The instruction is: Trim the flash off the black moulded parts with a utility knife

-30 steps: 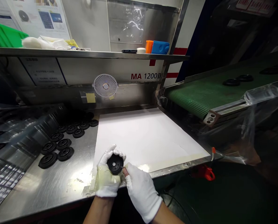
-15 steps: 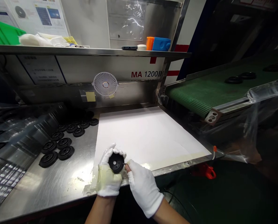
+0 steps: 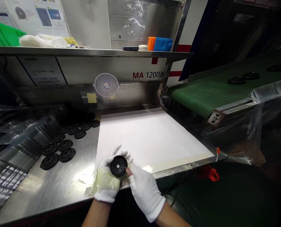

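A round black plastic wheel-like part (image 3: pixel 118 166), with a pale hole at its centre, rests in my gloved left hand (image 3: pixel 107 178). The fingers of that hand curl behind and around its rim, and the open face is turned up toward me. My right hand (image 3: pixel 144 189), also in a white glove with a bare thumb tip, is pinched at the part's right edge. A thin, dark tip shows between its fingers and reaches the part; what tool it belongs to is hidden. Both hands are over the front edge of the white sheet (image 3: pixel 150 135).
Several stacked black round parts (image 3: pixel 67 154) stand on the metal table (image 3: pixel 79 167), left of the sheet. Clear plastic trays (image 3: pixel 24 148) lie farther left. A small fan (image 3: pixel 106 85) hangs at the back. On the right, a green conveyor (image 3: pixel 202 94) carries black parts.
My left hand has tilted and turned the black part slightly, shifting it a little to the right, with its fingers more spread. My right hand stays nearly in place at the rim.
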A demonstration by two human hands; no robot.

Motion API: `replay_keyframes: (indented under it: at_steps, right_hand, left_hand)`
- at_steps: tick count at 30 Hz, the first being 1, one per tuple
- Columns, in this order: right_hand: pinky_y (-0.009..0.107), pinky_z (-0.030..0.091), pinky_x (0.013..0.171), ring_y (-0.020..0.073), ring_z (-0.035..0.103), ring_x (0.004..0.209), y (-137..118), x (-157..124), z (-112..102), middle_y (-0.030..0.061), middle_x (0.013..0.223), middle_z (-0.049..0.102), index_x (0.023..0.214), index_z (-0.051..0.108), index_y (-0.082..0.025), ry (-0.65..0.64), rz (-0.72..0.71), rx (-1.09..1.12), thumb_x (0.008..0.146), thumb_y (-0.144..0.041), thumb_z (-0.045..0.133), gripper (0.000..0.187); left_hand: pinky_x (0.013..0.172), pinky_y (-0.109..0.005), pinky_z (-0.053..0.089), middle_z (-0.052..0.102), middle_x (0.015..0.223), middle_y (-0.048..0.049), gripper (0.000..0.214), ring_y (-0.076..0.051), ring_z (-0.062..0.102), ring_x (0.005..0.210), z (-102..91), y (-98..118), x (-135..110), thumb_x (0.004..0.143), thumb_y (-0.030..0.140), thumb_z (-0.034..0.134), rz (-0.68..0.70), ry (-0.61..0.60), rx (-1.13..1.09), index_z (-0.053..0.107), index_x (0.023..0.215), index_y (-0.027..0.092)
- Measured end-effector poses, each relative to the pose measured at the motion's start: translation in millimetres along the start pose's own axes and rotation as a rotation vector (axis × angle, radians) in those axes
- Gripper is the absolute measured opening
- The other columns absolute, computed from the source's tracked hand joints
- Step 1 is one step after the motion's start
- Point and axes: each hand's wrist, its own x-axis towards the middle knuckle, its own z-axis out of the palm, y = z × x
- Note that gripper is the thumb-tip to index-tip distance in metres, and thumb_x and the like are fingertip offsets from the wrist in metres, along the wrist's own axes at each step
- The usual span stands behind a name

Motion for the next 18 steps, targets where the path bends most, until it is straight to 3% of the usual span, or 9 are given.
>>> replay_keyframes:
  at_steps: [5, 8, 11, 15, 18]
  right_hand:
    - [0.030, 0.024, 0.055, 0.0164, 0.054, 0.059, -0.5, -2.8, 1.7, -0.0003, 0.066, 0.060, 0.079, 0.053, -0.022, -0.033, 0.048, -0.047, 0.093, -0.027, 0.034, 0.024]
    - [0.030, 0.024, 0.055, 0.0164, 0.055, 0.059, -6.8, -7.7, 6.2, -0.0006, 0.067, 0.060, 0.077, 0.052, -0.023, -0.041, 0.031, -0.023, 0.094, -0.030, 0.032, 0.027]
    - [0.030, 0.024, 0.055, 0.0167, 0.055, 0.061, -10.9, -9.4, 7.8, -0.0007, 0.069, 0.061, 0.078, 0.051, -0.024, -0.060, 0.016, -0.009, 0.094, -0.029, 0.031, 0.027]
    - [0.031, 0.023, 0.056, 0.0171, 0.056, 0.061, -6.0, -6.6, 4.0, -0.0004, 0.070, 0.062, 0.079, 0.053, -0.024, -0.037, 0.010, -0.024, 0.094, -0.029, 0.031, 0.026]
    - [0.031, 0.024, 0.056, 0.0173, 0.056, 0.062, -0.3, -4.6, 2.0, -0.0002, 0.071, 0.062, 0.082, 0.054, -0.024, -0.034, 0.035, -0.013, 0.093, -0.028, 0.033, 0.024]
  left_hand:
    - [0.062, -0.026, 0.053, 0.056, 0.064, -0.0012, 0.016, -0.012, 0.056, 0.061, 2.6, -5.5, 6.2, 0.073, 0.012, 0.061, 0.087, 0.058, -0.050, 0.067, 0.088, 0.012]
    - [0.065, -0.025, 0.054, 0.054, 0.063, 0.0013, 0.012, -0.010, 0.055, 0.062, 4.8, -9.9, 9.7, 0.074, 0.011, 0.063, 0.150, 0.098, -0.075, 0.066, 0.085, 0.013]
    - [0.075, -0.030, 0.055, 0.060, 0.069, -0.0007, 0.022, -0.012, 0.059, 0.068, 2.5, -9.1, 9.4, 0.074, 0.009, 0.060, 0.225, 0.118, -0.045, 0.066, 0.095, 0.015]
    - [0.076, -0.042, 0.055, 0.065, 0.096, -0.0159, 0.038, -0.026, 0.063, 0.088, -4.1, -1.7, 4.1, 0.074, 0.015, 0.054, 0.031, 0.023, 0.031, 0.062, 0.111, 0.010]
    - [0.070, -0.038, 0.055, 0.064, 0.079, -0.0113, 0.034, -0.022, 0.062, 0.075, -4.4, 0.2, 2.0, 0.071, 0.014, 0.055, -0.020, -0.008, 0.007, 0.065, 0.102, 0.008]
